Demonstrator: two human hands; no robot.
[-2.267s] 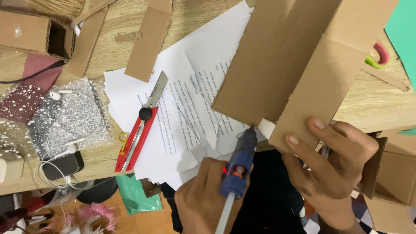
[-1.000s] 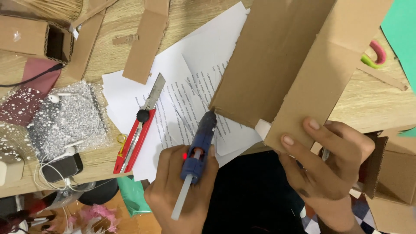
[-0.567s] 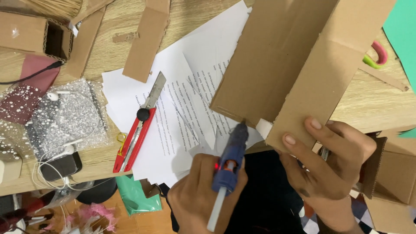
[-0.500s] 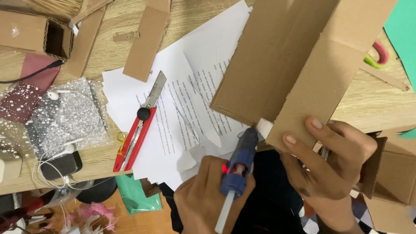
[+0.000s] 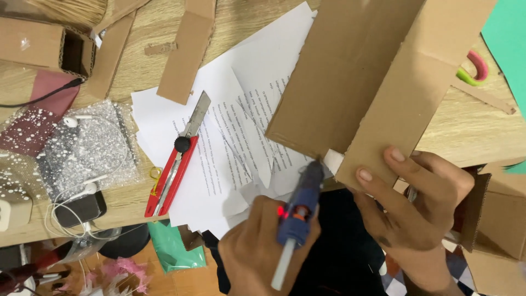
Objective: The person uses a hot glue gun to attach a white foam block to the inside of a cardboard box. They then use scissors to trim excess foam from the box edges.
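Head view: the left hand [image 5: 257,249], at about 6 o'clock in the frame, is closed in a full fist around a blue hot-glue gun with a white glue stick in its back [image 5: 298,211]. A red light glows on the gun's side, and its nozzle points toward 1 o'clock, touching the lower corner of the large folded brown cardboard piece [image 5: 372,82].

The right hand [image 5: 422,211], at 4 o'clock, pinches that cardboard's lower edge, fingertips [image 5: 364,176] on top and the rest underneath, so the board hangs tilted over the wooden surface [image 5: 455,137]. A small white patch [image 5: 332,160] sits right at the corner beside the nozzle; whether it is glue or paper cannot be told.

To glue well here, the gun is probably best kept close to the seam and fed slowly, with the holding fingers clear of the hot tip and the flap held steady.

At 9 o'clock, well apart from both hands, a red utility knife with its blade out [image 5: 175,161] lies on the loose white printed sheets [image 5: 230,126]. Beyond it lie white earphones [image 5: 82,159] on a sparkly silver pouch [image 5: 87,148].
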